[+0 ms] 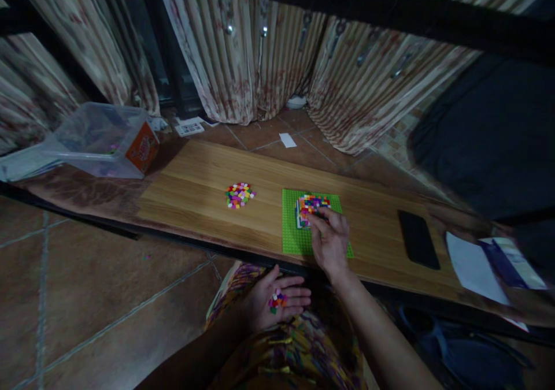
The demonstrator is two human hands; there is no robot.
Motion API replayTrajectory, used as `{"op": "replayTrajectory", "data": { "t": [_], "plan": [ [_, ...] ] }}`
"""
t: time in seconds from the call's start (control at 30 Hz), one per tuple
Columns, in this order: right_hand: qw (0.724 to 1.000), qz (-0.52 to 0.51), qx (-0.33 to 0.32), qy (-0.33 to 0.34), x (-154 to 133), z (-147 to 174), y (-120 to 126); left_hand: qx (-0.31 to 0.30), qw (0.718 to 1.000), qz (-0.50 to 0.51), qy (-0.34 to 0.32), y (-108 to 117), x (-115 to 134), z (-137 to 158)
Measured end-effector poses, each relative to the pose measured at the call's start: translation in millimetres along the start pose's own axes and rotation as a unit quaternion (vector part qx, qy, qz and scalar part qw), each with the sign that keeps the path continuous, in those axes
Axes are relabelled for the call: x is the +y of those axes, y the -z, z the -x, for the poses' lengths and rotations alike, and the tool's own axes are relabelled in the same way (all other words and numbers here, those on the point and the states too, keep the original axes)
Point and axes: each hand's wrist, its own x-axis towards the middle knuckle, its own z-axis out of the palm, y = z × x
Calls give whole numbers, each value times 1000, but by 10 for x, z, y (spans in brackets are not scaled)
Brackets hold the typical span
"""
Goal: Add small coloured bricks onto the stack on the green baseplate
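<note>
On a green studded baseplate (297, 242) stands a low block of small multicoloured toy bricks (318, 200), with white along its left side. My right hand (332, 237) reaches over the baseplate, thumb and fingers pinched together at the near part of the block. What lies between those fingertips is too small to make out. Below the table edge, my left hand (277, 297) lies palm up over my lap, its fingers stretched out. It holds a little heap of loose toy bricks (276, 301) in the palm.
Left of the baseplate, a pile of loose bricks (240, 195) lies on the wooden board (195, 176). A clear plastic bin (99, 141) stands at the far left. A dark phone (418, 238) and papers (474, 268) lie to the right. Curtains (260, 60) hang behind.
</note>
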Motion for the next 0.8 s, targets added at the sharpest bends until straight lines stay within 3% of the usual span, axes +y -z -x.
{"op": "replayTrajectory", "data": {
  "t": [0.23,0.5,0.7,0.8],
  "plan": [
    [1000,7,-21,9,34,-14,6,15,1000,-10,-2,-45,-1,21],
    [994,-70,1,-78,-182,185,277,-6,1000,-10,-9,10,-2,28],
    [977,-142,-137,-81,-391,701,478,-25,999,-24,-16,-36,-7,31],
    [959,-167,-216,-79,-447,918,513,-32,993,-106,-37,-81,-6,30]
  ]
}}
